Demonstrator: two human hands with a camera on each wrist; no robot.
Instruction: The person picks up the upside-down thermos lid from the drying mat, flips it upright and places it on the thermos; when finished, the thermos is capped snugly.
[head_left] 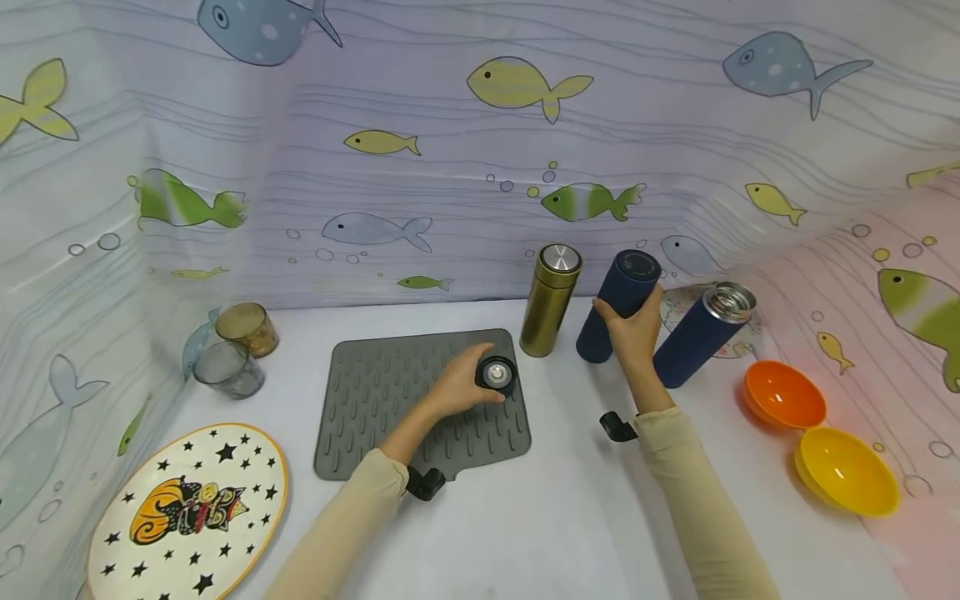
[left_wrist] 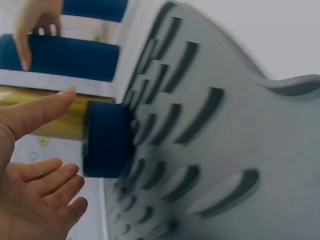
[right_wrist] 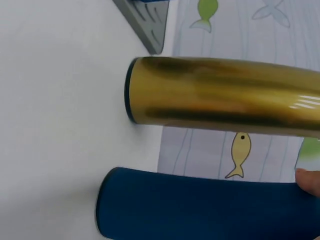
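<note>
Hands at work over a white tabletop (head_left: 570, 467), seen from above by a head camera. The left hand (head_left: 457, 387) hovers at a dark round cap (head_left: 497, 374), which sits metal side up near the right edge of a grey ribbed mat (head_left: 390, 400). The left wrist view shows this hand's fingers (left_wrist: 40, 175) straight and spread, just beside the cap (left_wrist: 107, 140); whether they touch it I cannot tell, so this grip is open and holds nothing. The right hand (head_left: 636, 329) is wrapped around the middle of a capped blue flask (head_left: 621, 304), which stands tilted on the tabletop between a gold flask (head_left: 551, 298) and a second blue flask (head_left: 701, 333) (that one has no cap, its silver mouth bare). The right grip is closed on the capped blue flask.

Judging by this, the step in hand seems to be the setting down of the loose cap on the mat while the right hand takes up a flask. The next move likely calls for a firm hold on that flask, care not to knock its close neighbours, and the left hand drawn clear of the cap.

Elsewhere: 2 glasses (head_left: 238, 350) at the left, a star-patterned plate (head_left: 187, 508) in front of them, and an orange bowl (head_left: 783, 393) and a yellow bowl (head_left: 846, 471) at the right.
</note>
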